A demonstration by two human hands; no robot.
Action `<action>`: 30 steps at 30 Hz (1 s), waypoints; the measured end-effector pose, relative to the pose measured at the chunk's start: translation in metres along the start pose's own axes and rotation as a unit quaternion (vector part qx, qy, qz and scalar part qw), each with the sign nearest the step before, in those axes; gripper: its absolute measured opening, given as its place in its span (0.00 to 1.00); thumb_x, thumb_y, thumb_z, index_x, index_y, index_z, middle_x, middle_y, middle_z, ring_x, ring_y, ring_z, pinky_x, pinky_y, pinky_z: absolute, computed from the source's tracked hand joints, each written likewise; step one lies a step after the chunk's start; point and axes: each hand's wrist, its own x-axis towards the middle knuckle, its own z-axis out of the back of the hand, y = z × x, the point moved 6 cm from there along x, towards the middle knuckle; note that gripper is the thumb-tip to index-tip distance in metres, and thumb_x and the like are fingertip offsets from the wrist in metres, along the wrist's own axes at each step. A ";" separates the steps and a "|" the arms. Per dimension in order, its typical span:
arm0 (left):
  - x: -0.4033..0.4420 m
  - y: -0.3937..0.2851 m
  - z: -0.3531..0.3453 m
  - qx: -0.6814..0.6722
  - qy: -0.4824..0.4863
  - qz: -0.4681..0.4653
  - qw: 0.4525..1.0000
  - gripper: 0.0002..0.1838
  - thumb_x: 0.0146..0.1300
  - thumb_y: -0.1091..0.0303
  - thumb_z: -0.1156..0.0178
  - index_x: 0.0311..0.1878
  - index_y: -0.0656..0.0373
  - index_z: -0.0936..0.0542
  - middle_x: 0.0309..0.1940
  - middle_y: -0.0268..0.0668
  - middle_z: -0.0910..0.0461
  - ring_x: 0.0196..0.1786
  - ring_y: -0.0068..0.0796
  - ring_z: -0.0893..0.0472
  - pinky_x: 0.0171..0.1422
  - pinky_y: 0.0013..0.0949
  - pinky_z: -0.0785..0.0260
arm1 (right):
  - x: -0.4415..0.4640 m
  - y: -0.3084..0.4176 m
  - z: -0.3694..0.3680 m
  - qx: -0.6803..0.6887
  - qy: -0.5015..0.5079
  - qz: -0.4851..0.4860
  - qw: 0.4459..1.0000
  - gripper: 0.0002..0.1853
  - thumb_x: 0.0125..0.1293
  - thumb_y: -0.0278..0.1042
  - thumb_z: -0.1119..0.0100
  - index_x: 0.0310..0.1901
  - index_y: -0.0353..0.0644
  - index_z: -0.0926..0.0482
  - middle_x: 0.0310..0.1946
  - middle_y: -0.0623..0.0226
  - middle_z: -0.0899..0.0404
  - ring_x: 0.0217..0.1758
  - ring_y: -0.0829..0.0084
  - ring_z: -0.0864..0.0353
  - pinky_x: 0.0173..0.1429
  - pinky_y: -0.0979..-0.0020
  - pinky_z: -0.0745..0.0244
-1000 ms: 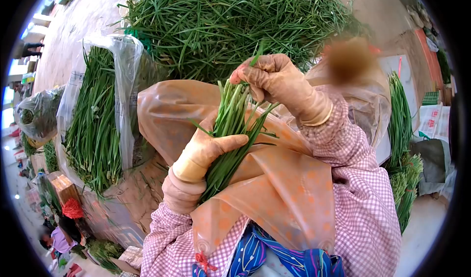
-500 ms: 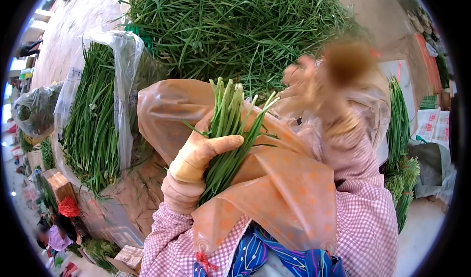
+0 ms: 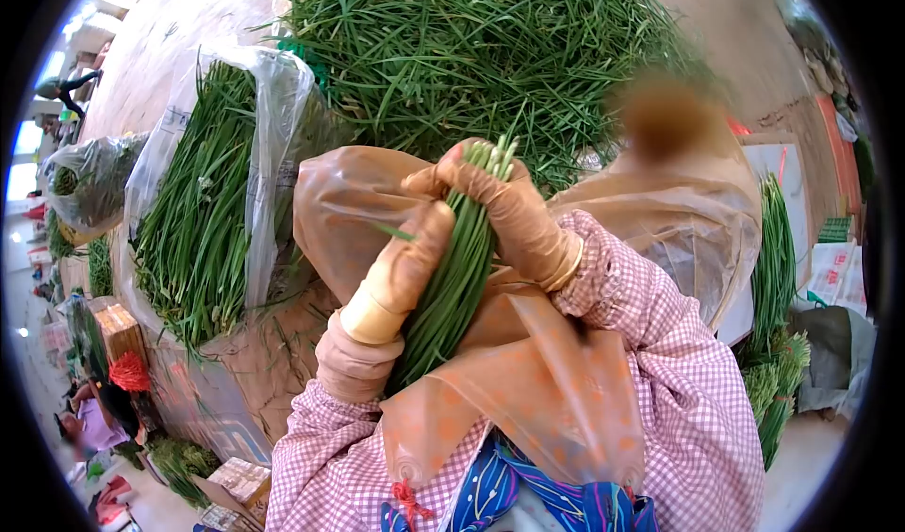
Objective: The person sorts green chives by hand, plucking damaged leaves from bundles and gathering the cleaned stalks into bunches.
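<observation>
A bunch of garlic chives is upright over my lap, its pale cut ends at the top and its green leaves hanging down toward my waist. My left hand, in a tan glove, is closed around its left side. The gloved fingers of my right hand wrap the bunch near the pale ends from the right. Both hands meet near the top. A single leaf sticks out left of my left thumb. An orange-patterned translucent apron covers my lap beneath the bunch.
Ahead lies a large heap of loose chives. An open plastic bag of chives stands at my left, near a red bundle of ties. Tied bunches lie at my right. A blurred brown round thing hangs in view.
My right hand, blurred and away to the right before, has come over to grip the top of the bunch. My left hand still holds it, and the spread stalk ends are now gathered together.
</observation>
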 end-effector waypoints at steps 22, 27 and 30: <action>0.000 -0.062 0.010 0.226 -0.125 -0.125 0.958 0.15 0.64 0.75 0.45 0.54 0.64 0.25 0.36 0.32 0.21 0.39 0.16 0.23 0.45 0.20 0.30 | -0.012 0.255 0.127 -0.194 -0.191 0.481 0.833 0.07 0.62 0.29 0.40 0.32 0.40 0.29 0.21 0.66 0.27 0.23 0.68 0.24 0.34 0.63 0.22; 0.012 -0.044 -0.011 0.170 -0.086 -0.108 0.976 0.13 0.64 0.74 0.44 0.51 0.64 0.23 0.36 0.32 0.20 0.39 0.17 0.23 0.45 0.20 0.30 | -0.013 0.237 0.113 -0.056 -0.181 0.456 0.870 0.06 0.62 0.26 0.40 0.32 0.40 0.29 0.22 0.64 0.26 0.25 0.67 0.23 0.35 0.62 0.22; 0.011 -0.039 -0.010 0.143 -0.118 -0.106 0.977 0.11 0.64 0.74 0.45 0.48 0.64 0.21 0.32 0.32 0.20 0.36 0.16 0.23 0.43 0.19 0.30 | -0.003 0.245 0.168 -0.089 -0.171 0.441 0.877 0.07 0.64 0.30 0.41 0.33 0.41 0.29 0.24 0.65 0.25 0.28 0.66 0.23 0.39 0.59 0.22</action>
